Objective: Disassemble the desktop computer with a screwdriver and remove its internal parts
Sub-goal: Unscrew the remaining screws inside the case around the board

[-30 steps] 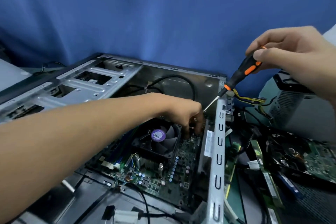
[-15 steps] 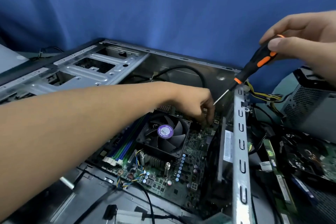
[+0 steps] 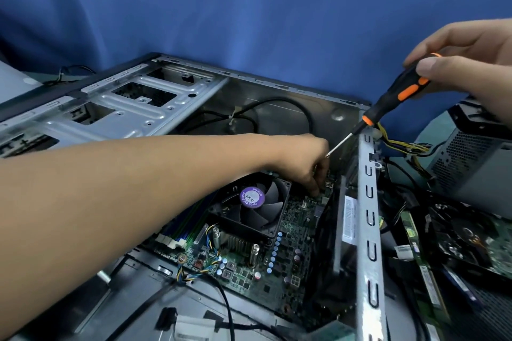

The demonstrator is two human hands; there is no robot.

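- Hardly anything has moved in the last half second: both hands and the screwdriver [image 3: 388,104] keep their places over the computer case [image 3: 367,202].
- The computer case lies on its side with its top open, in front of a blue cloth [image 3: 249,22]. Its motherboard [image 3: 299,230] and a black fan [image 3: 257,202] with a purple label are exposed.
- The left hand [image 3: 303,159] reaches into the case just past the fan's far right corner, fingers bent down onto the motherboard. I cannot tell whether they pinch anything.
- The right hand [image 3: 471,55] is above the case's right wall, thumb and fingers clamped on the screwdriver's black-and-orange handle.
- The screwdriver slants down to the left, its tip at the left hand's knuckles.
- Right of the case are a grey power supply [image 3: 471,163] with yellow cables [image 3: 399,144], and loose circuit boards [image 3: 424,271].
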